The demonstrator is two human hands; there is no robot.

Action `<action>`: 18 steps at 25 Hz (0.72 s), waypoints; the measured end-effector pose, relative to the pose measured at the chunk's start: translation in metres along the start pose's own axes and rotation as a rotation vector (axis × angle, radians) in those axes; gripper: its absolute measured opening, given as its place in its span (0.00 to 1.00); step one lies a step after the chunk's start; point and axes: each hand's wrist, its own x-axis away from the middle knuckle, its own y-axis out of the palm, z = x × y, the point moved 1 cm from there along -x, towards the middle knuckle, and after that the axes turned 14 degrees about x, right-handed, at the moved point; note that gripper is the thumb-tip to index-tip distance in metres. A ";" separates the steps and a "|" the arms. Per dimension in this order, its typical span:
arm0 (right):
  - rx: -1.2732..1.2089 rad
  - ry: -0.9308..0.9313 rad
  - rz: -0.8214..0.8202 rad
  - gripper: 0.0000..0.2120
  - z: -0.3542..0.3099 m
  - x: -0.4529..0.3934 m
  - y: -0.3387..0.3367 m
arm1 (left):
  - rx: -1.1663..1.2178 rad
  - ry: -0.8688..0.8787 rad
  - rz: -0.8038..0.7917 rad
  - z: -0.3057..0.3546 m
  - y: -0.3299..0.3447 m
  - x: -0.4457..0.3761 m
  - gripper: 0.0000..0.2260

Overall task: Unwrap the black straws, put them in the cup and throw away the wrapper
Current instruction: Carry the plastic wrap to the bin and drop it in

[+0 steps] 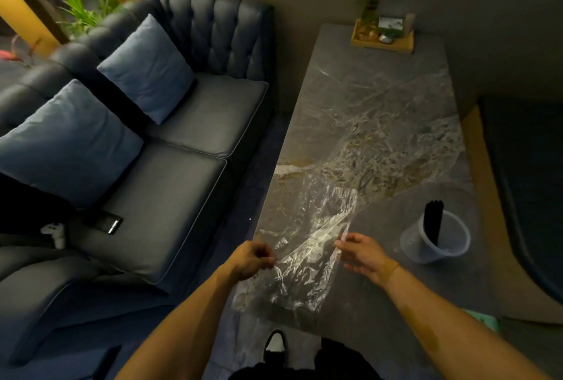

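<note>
A clear, crinkled plastic wrapper lies spread over the near end of the marble table. My left hand pinches its left edge. My right hand grips its right edge between fingertips. A bundle of black straws stands upright in a translucent plastic cup to the right of my right hand, on the table. No straws show inside the wrapper.
A wooden tray with a small plant sits at the table's far end. A dark blue sofa with two cushions runs along the left; a phone lies on its seat. My shoe shows below the table's near edge.
</note>
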 end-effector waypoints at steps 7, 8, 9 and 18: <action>-0.013 -0.139 0.281 0.04 0.032 0.045 0.014 | -0.091 0.059 -0.202 -0.005 0.002 0.005 0.07; -0.027 -0.145 0.308 0.04 0.040 0.055 0.015 | -0.115 0.069 -0.241 -0.003 0.006 0.006 0.08; -0.050 -0.145 0.340 0.04 0.049 0.067 0.015 | -0.150 0.084 -0.285 0.001 0.012 0.006 0.08; -0.199 -0.079 0.551 0.05 0.131 0.174 -0.011 | -0.057 0.130 -0.532 0.059 0.108 0.024 0.11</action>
